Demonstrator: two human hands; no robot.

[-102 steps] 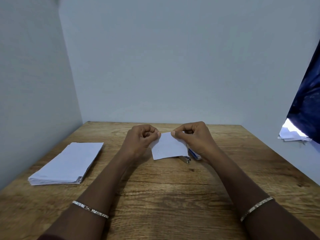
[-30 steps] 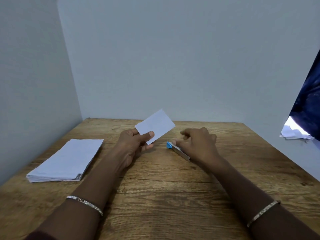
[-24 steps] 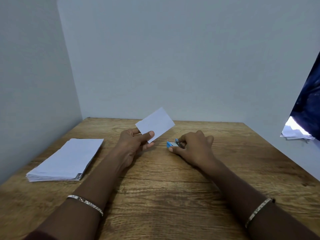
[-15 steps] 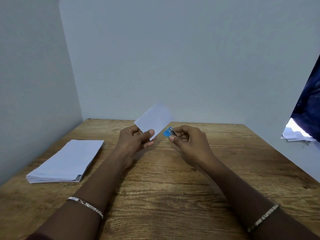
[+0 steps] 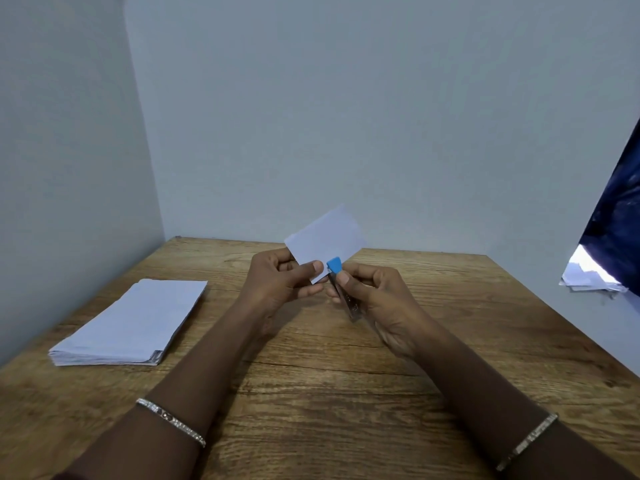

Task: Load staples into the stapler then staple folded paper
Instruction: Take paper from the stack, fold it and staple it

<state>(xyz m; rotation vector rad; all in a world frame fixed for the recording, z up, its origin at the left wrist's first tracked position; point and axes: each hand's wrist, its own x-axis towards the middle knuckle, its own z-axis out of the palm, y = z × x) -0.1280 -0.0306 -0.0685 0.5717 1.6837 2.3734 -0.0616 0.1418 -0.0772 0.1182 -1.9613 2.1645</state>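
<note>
Head view: looking down over a wooden table (image 5: 311,393).
Left hand (image 5: 277,285): pinching the folded paper (image 5: 329,237) by its lower corner, holding it tilted in the air.
Right hand (image 5: 381,299): gripping the small stapler (image 5: 346,296), aiming its blue tip at the paper's lower edge.
Risk: possibly nipping the left thumb or missing the edge, crowding the pinch so closely.

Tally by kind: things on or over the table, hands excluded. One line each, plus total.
folded paper: 1
stapler: 1
paper stack: 1
bracelets: 2
Total: 5
</note>
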